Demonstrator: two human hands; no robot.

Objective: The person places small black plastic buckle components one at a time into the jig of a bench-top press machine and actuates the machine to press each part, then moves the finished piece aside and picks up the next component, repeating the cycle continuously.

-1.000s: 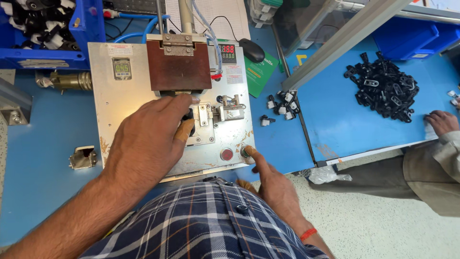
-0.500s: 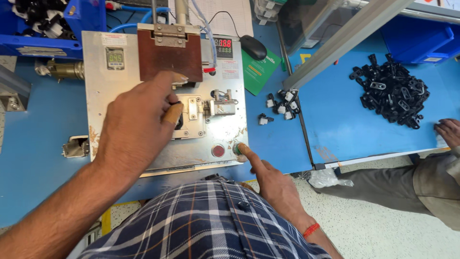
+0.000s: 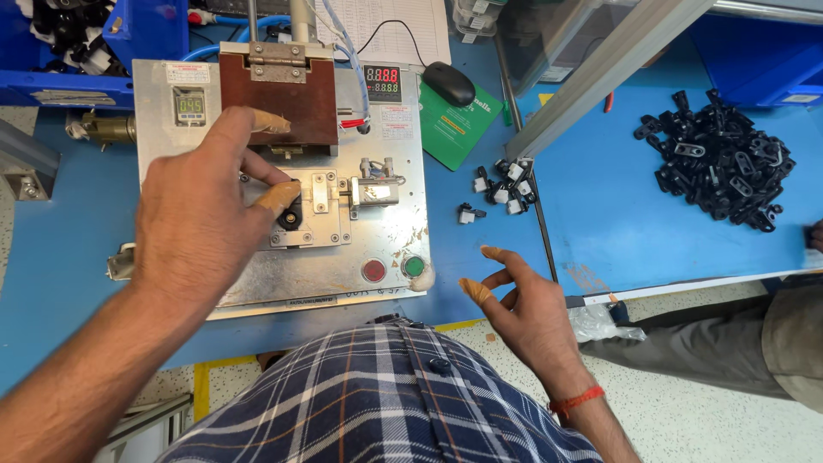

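My left hand (image 3: 201, 219) lies over a metal fixture plate (image 3: 377, 244), its taped thumb and a fingertip down at a small black part (image 3: 291, 218) seated in the fixture's nest. Whether the part is pinched does not show. Another taped finger reaches up to the brown hinged block (image 3: 296, 99) above the nest. My right hand (image 3: 523, 313) hovers off the plate's lower right corner, fingers spread and holding nothing. It is a short way right of the green button (image 3: 414, 266) and the red button (image 3: 374, 271).
Small black-and-white parts (image 3: 501, 189) lie right of the plate, beside a green pad and a black mouse (image 3: 448, 82). A heap of black clips (image 3: 720, 163) sits far right past a slanted aluminium rail (image 3: 591, 77). Another person's arm (image 3: 771, 343) crosses the lower right. Blue bins stand at the back.
My right hand has lifted off the green button and moved right, fingers now spread. My left hand has pulled back slightly, uncovering the nest and the black part.
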